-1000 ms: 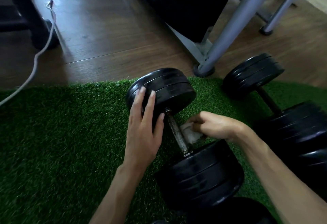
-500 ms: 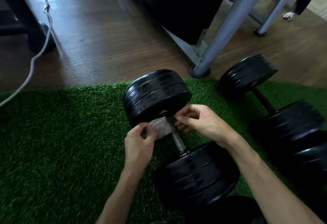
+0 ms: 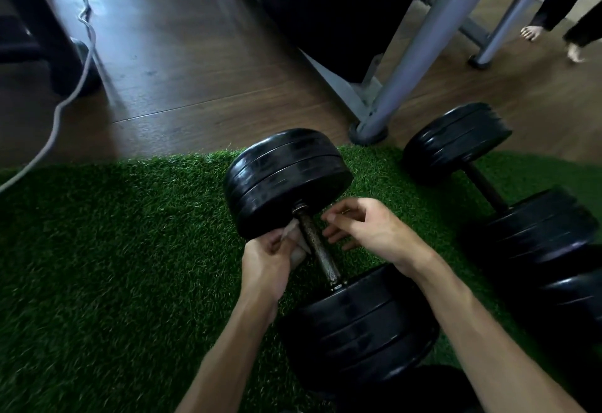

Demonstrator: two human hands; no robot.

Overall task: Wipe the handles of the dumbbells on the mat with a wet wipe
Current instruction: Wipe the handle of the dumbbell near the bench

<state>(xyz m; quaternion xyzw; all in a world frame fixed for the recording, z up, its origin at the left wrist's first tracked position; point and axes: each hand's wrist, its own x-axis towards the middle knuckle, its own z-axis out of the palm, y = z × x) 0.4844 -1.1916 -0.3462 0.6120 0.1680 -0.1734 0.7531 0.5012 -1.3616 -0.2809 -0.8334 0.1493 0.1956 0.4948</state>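
Near dumbbell lying on the green turf mat, its bare metal handle running between two stacks of black plates. The left hand pinches a crumpled wet wipe just left of the handle, touching or nearly touching it. The right hand hovers on the opposite side with fingers loosely curled and nothing in them, probably placed to take the free end of the wipe so that it can wrap the bar. A second dumbbell lies well apart to the right, partly on the mat; its handle appears not yet attended to. Most of the wipe is hidden inside the left fist. The underside of the near handle is not visible. The lower plates are cut off by the frame edge.
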